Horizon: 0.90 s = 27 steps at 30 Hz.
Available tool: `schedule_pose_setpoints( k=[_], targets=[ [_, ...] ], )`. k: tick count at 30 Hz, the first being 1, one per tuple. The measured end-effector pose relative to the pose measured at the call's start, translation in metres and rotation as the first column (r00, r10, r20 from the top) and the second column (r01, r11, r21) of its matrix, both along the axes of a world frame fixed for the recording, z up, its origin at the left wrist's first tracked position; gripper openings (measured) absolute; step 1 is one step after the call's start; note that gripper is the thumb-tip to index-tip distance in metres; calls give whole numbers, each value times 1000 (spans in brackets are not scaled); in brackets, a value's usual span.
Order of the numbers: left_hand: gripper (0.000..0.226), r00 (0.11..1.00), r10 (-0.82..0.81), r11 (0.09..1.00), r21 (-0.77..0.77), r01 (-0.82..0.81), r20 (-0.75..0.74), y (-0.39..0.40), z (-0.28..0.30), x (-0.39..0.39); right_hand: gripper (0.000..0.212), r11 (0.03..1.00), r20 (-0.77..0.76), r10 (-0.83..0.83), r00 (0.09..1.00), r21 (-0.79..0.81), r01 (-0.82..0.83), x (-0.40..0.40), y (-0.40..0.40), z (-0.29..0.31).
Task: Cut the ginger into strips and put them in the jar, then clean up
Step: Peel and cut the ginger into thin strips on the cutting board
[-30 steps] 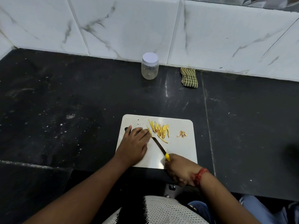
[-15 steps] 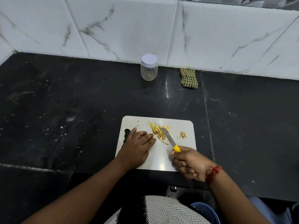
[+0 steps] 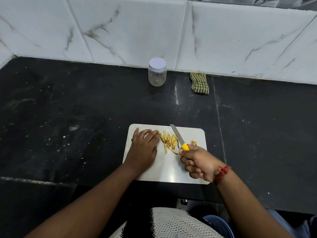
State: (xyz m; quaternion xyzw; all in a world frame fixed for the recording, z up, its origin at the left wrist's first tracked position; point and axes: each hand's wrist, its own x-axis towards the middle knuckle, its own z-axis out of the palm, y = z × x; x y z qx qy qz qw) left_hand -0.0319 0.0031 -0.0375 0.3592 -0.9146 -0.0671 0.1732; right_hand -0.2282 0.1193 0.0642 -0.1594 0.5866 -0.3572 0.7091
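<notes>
A pale cutting board (image 3: 168,170) lies on the black counter. Yellow ginger strips (image 3: 169,140) are heaped near its far middle, and a small pile of ginger scraps (image 3: 194,143) lies near its right edge. My left hand (image 3: 143,146) rests flat on the board's left part, fingertips touching the leftmost strips. My right hand (image 3: 198,162) grips the yellow handle of a knife (image 3: 178,137), whose blade points away just right of the strips. A clear jar (image 3: 157,72) with its white lid on stands by the back wall.
A folded green checked cloth (image 3: 199,83) lies against the wall to the right of the jar. White marble tiles back the counter. Crumbs speckle the black counter left of the board. The counter's front edge runs below the board.
My right hand has swung the knife from the left of the strips over to their right, blade raised. My left hand has slid forward and flattened, fingers reaching the strips.
</notes>
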Motion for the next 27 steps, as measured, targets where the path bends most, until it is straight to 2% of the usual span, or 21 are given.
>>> schedule_pose_setpoints(
  k=[12,15,21,27],
  targets=[
    [3,997,-48,999,-2,49,63,-36,13,-20,17,1000,-6,-1,1000,-8,1,3,5,0],
    [8,997,-64,998,-22,65,50,-38,11,-20,16,1000,-11,0,1000,-9,0,3,7,0],
    [18,996,-19,1000,13,20,-88,-33,12,-21,11,1000,-20,11,1000,-17,-11,4,8,-3],
    [23,981,145,989,24,-143,-130,-15,10,-4,7,1000,-24,14,1000,-14,-15,4,9,-7]
  ],
)
